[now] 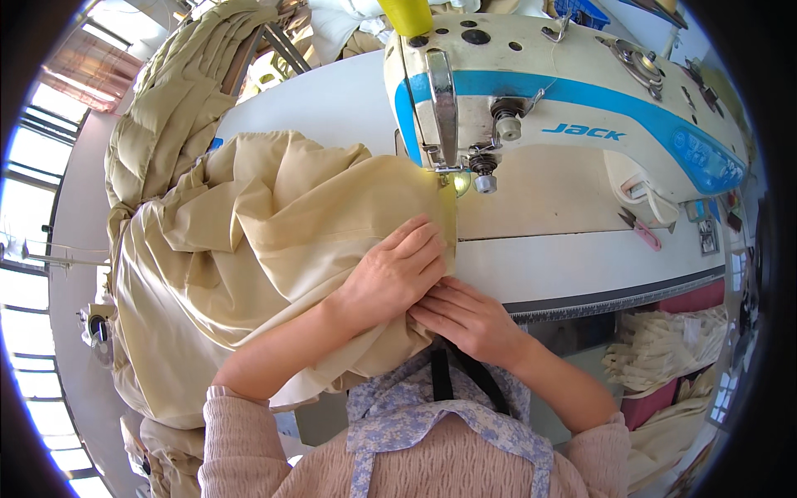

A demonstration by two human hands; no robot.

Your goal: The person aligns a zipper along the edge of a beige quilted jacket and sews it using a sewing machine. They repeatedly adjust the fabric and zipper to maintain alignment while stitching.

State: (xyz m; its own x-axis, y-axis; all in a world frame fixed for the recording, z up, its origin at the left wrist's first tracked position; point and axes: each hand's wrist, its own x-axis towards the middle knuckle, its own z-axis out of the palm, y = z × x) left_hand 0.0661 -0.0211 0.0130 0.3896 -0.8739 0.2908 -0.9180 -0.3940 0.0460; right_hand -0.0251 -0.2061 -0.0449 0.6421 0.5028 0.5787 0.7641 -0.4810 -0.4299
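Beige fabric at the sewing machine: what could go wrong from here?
The beige fabric is bunched beside the sewing machine; a loose fold might get caught in the stitching.
Some seems to hang off the table toward the lap; its weight could pull it askew.
The left hand and right hand are before the machine; fingers might stray too close.

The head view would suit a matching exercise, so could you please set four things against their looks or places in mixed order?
1. Fabric
2. Machine
3. Snips
4. Apron

A. Pink handle, dark blades
B. Floral pattern
C. Plain beige, under the left hand
D. White and blue

Pairs: 1-C, 2-D, 3-A, 4-B
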